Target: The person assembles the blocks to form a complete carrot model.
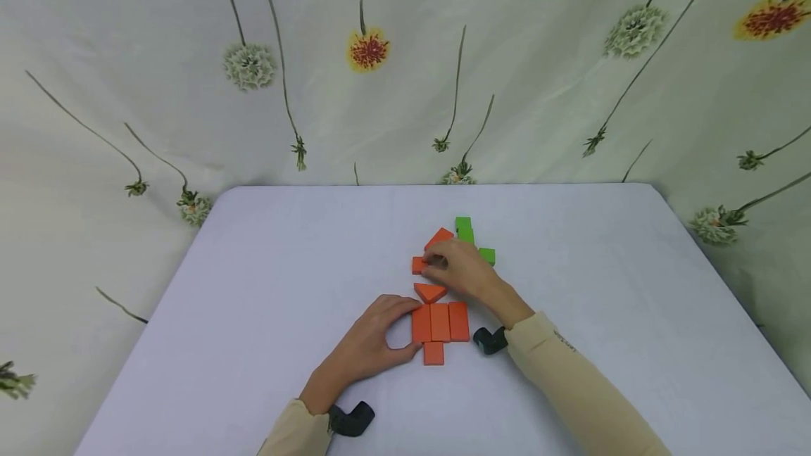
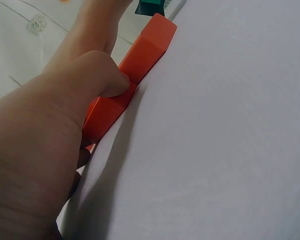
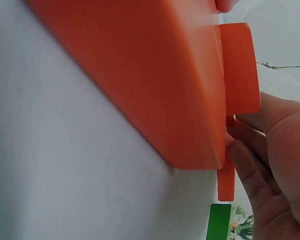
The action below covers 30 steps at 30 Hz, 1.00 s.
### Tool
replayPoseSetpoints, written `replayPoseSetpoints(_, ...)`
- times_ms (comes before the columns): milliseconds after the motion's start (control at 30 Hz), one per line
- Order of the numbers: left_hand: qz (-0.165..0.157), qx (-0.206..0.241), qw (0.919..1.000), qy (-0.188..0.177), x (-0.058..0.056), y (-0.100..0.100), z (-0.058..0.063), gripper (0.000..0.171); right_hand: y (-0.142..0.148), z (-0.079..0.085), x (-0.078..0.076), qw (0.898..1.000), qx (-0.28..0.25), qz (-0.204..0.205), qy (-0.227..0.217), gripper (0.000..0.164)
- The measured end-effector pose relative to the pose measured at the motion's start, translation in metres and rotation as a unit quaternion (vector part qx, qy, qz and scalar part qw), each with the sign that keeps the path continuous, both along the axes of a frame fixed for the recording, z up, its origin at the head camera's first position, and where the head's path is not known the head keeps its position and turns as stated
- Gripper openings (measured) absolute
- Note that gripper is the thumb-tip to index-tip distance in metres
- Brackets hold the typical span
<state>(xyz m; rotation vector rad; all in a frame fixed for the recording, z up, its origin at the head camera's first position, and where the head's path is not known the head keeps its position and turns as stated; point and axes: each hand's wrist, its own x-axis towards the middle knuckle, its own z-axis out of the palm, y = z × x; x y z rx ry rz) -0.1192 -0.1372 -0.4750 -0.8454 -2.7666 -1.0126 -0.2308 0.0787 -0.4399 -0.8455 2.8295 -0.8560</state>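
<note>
My left hand (image 1: 374,336) rests on the table beside a row of orange rectangular blocks (image 1: 440,322). Its forefinger is at the top of the leftmost block and its thumb at the bottom, gripping the row's left end. In the left wrist view the thumb presses the orange side near a small orange block (image 2: 151,40). Farther up, my right hand (image 1: 465,269) pinches a small orange block (image 1: 417,265), partly covered by the fingertips. An orange triangular block (image 1: 430,292) points down between this block and the row. Another orange block (image 1: 440,236) lies just beyond the right hand.
Green blocks (image 1: 464,229) lie behind the right hand, with another green block (image 1: 487,255) nearer its wrist. A white cloth covers the table (image 1: 285,259). Behind it hangs a flower-print curtain (image 1: 405,111). Dark wrist cameras (image 1: 352,419) stick out beside both sleeves.
</note>
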Motion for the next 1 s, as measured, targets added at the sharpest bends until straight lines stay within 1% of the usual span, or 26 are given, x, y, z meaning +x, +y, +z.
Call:
replayPoseSetpoints(200,0.002,-0.003,1.0000,-0.001,0.001,-0.001,-0.001,0.058,0.002,-0.001,0.003,1.000,-0.011,-0.007,-0.001,0.028)
replayPoseSetpoints(433,0.003,-0.006,1.0000,0.001,0.000,0.000,-0.001,0.058,0.010,0.002,0.011,0.999,-0.048,-0.026,-0.002,0.030)
replayPoseSetpoints(567,0.004,-0.009,1.0000,0.001,0.000,0.000,-0.001,0.058,0.015,0.003,0.016,0.998,-0.050,-0.031,0.020,0.030)
replayPoseSetpoints(667,0.005,-0.010,0.9999,0.000,0.000,0.000,-0.001,0.059,0.019,0.005,0.020,0.997,-0.056,-0.026,0.044,0.030)
replayPoseSetpoints(1000,0.005,-0.011,0.9999,0.003,-0.001,0.001,-0.002,0.059,0.033,0.011,0.038,0.994,-0.077,-0.026,0.072,0.028)
